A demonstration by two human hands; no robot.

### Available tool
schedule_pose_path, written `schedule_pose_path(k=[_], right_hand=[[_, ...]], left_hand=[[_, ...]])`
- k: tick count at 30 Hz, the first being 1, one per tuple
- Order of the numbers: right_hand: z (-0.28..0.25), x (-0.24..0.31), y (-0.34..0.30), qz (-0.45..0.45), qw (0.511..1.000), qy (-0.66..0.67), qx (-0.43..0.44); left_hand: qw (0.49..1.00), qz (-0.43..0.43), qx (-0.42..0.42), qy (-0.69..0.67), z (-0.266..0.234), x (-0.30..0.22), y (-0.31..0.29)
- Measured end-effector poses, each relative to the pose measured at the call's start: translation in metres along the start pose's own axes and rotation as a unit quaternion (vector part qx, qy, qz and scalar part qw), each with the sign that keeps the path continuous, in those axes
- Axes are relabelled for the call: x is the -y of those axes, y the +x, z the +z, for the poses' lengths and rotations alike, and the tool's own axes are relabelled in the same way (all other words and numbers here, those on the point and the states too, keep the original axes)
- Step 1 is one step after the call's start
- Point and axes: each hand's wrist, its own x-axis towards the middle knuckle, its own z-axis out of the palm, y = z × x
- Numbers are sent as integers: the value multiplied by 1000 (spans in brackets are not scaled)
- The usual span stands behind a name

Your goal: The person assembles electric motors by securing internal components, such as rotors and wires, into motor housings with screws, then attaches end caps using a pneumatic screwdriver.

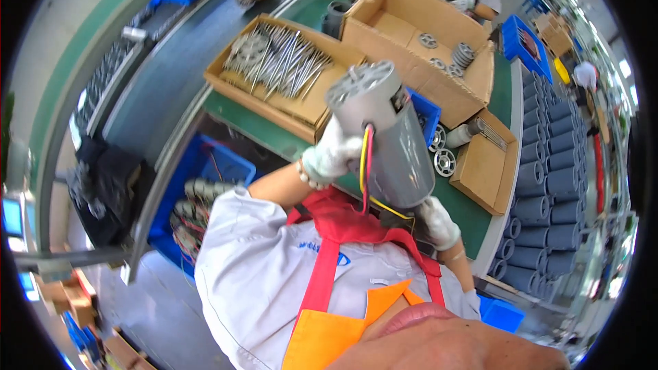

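Grey motor (401, 154), left hand (332, 154) with fingers clamped on side, right hand (439, 225) at lower end, grip unclear

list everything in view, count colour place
motor: one, grey, held at centre
leads: several, red and yellow, from motor
shallow carton: one, brown, left of motor
rods: many, silver, in shallow carton
deep carton: one, brown, beyond motor
small carton: one, brown, right of motor
spoked discs: two, silver, by small carton
bench: one, green, under cartons
cylinders: many, grey, stacked at right
bins: several, blue, on and around bench
left hand: one, white-gloved, on motor
right hand: one, white-gloved, at motor's lower end
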Motion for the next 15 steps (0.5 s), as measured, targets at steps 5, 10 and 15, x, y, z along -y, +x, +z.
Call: schedule_pose_path(k=[5, 10, 15], right_hand=[[52, 40, 47, 14, 975, -211, -74], [88, 39, 85, -217, 877, -418, -101], [43, 42, 69, -65, 939, -327, -83]], left_hand=[[987, 39, -152, 41, 0, -39, -34], [965, 118, -232, 4, -32, -61, -71], [836, 216, -354, 359, -99, -141, -117]])
